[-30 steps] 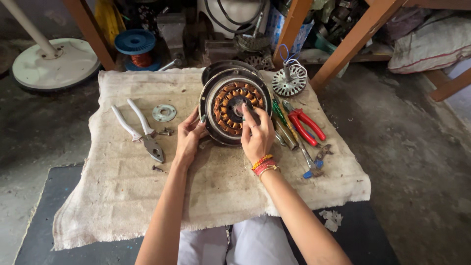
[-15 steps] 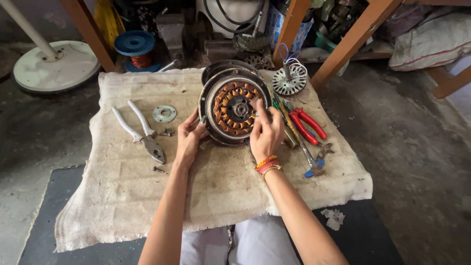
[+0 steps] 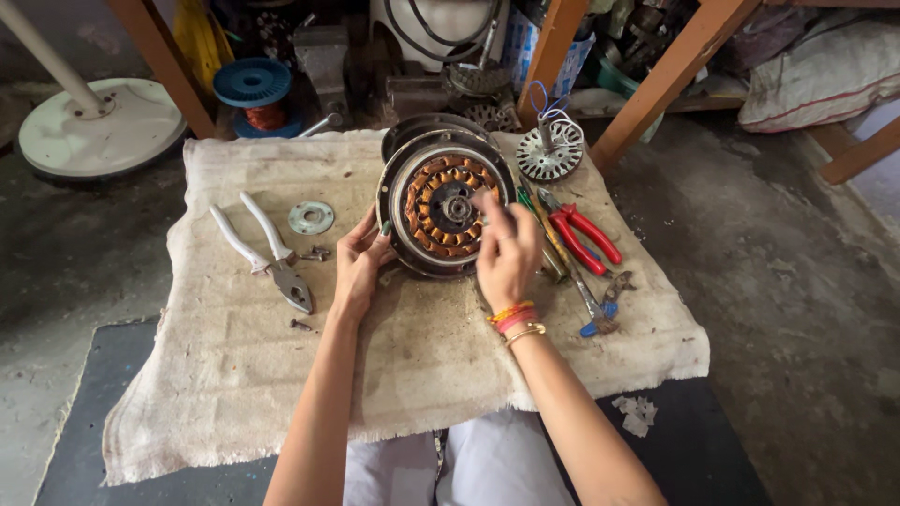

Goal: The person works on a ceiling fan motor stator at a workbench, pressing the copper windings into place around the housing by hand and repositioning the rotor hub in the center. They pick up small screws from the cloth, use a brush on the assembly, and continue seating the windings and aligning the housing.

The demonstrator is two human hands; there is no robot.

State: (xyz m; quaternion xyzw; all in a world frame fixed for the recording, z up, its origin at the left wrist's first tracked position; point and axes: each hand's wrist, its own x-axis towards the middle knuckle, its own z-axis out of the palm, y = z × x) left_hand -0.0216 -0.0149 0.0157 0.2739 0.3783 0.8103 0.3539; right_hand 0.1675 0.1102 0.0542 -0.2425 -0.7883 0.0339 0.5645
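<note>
From the head view, a round motor housing (image 3: 444, 206) with copper windings lay near the far middle of a coarse cloth (image 3: 234, 375) spread on the floor. The left hand (image 3: 358, 265) steadied its near-left rim, fingers curled against the metal edge. The right hand (image 3: 506, 251) hovered over the housing's right side, fingers bunched together near the windings; motion blur hid whether they pinched anything, so I cannot tell. The step in hand looked like inspecting or working the stator, with the left hand bracing while the right probed.

White-handled pliers (image 3: 267, 253) lay well left of the housing, with 1 flat washer (image 3: 310, 217) beside them. Red-handled pliers (image 3: 586, 234) and a screwdriver (image 3: 572, 272) lay just right of the housing, and a small slotted rotor (image 3: 550, 155) stood behind them.

The next move probably called for a firm brace on the rim and a delicate touch, since thin copper wire nicks easily.
</note>
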